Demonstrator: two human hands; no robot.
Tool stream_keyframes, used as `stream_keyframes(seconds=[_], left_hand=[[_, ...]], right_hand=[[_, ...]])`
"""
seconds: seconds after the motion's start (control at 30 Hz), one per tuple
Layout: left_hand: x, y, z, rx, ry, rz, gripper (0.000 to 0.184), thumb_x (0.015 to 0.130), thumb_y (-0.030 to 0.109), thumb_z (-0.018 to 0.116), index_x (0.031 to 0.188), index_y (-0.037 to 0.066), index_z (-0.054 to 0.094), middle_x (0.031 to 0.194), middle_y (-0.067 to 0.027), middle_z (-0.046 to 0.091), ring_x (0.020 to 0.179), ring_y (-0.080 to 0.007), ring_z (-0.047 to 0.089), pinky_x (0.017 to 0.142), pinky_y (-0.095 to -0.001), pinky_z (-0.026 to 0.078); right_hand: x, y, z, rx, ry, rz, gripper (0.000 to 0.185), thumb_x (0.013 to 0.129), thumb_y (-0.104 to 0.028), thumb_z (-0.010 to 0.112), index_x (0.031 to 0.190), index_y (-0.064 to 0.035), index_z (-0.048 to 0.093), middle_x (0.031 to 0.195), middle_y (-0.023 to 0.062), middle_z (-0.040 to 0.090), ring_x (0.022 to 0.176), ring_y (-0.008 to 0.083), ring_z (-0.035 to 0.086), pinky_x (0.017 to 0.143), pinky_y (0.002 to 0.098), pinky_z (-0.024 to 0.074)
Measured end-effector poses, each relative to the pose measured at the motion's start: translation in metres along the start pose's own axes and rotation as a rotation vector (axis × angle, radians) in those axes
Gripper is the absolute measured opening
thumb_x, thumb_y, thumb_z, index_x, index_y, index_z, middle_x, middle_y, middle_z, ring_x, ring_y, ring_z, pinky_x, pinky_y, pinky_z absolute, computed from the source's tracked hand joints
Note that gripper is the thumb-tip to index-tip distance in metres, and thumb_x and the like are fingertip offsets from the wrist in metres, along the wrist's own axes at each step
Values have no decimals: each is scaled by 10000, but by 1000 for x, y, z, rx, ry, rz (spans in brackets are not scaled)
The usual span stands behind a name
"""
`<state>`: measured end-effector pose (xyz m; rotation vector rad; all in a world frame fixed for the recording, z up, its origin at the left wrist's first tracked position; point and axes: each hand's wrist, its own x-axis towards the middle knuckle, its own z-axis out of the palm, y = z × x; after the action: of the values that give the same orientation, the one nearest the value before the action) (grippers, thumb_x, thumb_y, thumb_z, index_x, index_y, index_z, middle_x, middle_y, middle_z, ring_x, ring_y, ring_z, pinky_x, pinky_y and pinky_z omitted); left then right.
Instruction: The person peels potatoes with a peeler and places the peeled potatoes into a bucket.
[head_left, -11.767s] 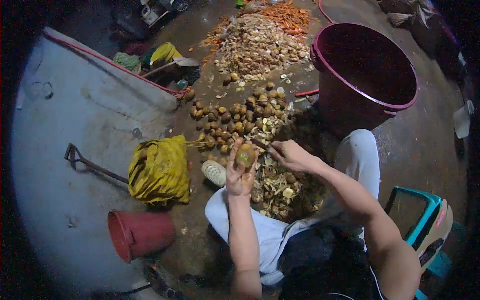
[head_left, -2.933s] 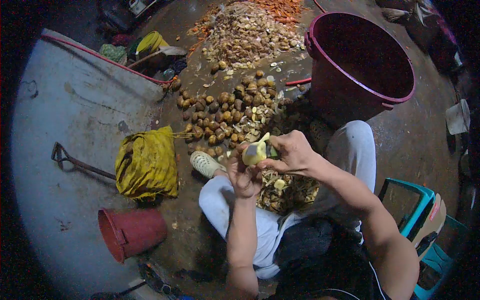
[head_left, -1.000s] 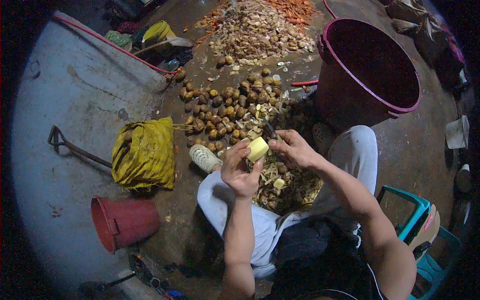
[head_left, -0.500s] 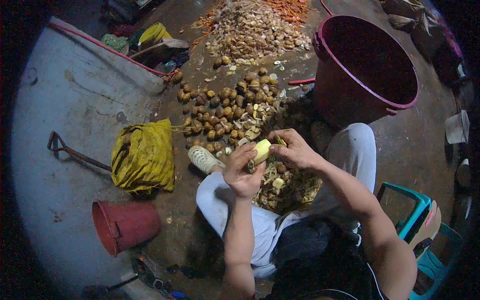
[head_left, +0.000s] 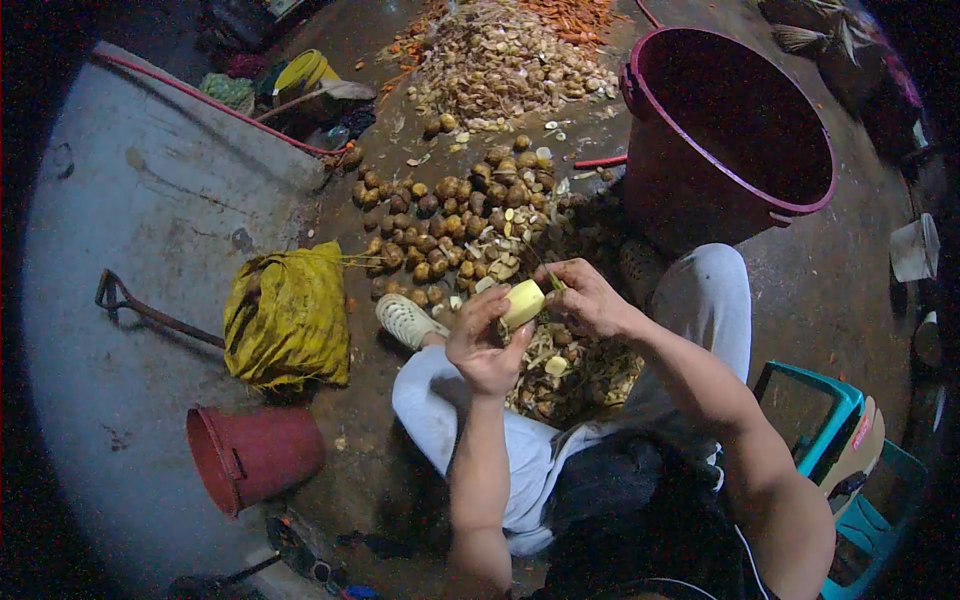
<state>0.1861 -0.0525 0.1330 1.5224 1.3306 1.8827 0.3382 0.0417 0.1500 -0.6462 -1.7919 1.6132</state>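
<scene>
A pale yellow, mostly peeled potato (head_left: 523, 303) is held between the thumb and fingers of my left hand (head_left: 485, 345). Just right of it, my right hand (head_left: 590, 300) is closed on a knife (head_left: 543, 266), whose dark thin blade points up and away; most of the handle is hidden in the fingers. A green bit shows at the fingertips. Below the hands, between my legs, lies a heap of peelings (head_left: 560, 380). Beyond them, brown unpeeled potatoes (head_left: 450, 215) are spread on the floor.
A big maroon tub (head_left: 670, 180) stands at the right, beyond my knee. Pale peelings (head_left: 500, 70) and orange scraps (head_left: 575, 20) are piled at the back. At the left are a yellow sack (head_left: 287, 318), a red bucket (head_left: 262, 455) and a long handle (head_left: 160, 315). A teal stool (head_left: 835, 400) is lower right.
The brownish potato seen earliest is now pale and peeled in my left hand. Over the last second, the knife has shifted slightly against the potato's right side and the view has moved a little.
</scene>
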Motion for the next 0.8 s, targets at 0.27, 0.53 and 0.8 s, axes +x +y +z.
stream_keyframes(seconds=[0.27, 0.53, 0.8], left_hand=[[0, 0, -1, -35, -31, -8, 398, 626, -71, 706, 1002, 2, 597, 1073, -187, 602, 1014, -292, 589, 886, -378, 477], [2, 6, 3, 70, -52, 21, 342, 664, 15, 740, 977, 10, 602, 1035, -150, 619, 984, -258, 598, 885, -365, 474], [4, 4, -5, -258, -96, -166, 431, 686, -37, 723, 1088, -16, 571, 1062, -150, 596, 1012, -246, 581, 894, -340, 466]], right_hand=[[-3, -14, -3, -69, -64, 92, 439, 773, -338, 532, 968, 49, 607, 725, 166, 590, 667, 228, 564, 641, 365, 453], [-1, -8, -2, -77, -26, 172, 388, 804, -326, 538, 844, 56, 595, 590, 117, 515, 555, 182, 474, 557, 365, 418], [1, 6, -4, -13, 14, 55, 508, 859, -452, 532, 802, 51, 580, 530, 108, 440, 507, 173, 401, 502, 353, 371]])
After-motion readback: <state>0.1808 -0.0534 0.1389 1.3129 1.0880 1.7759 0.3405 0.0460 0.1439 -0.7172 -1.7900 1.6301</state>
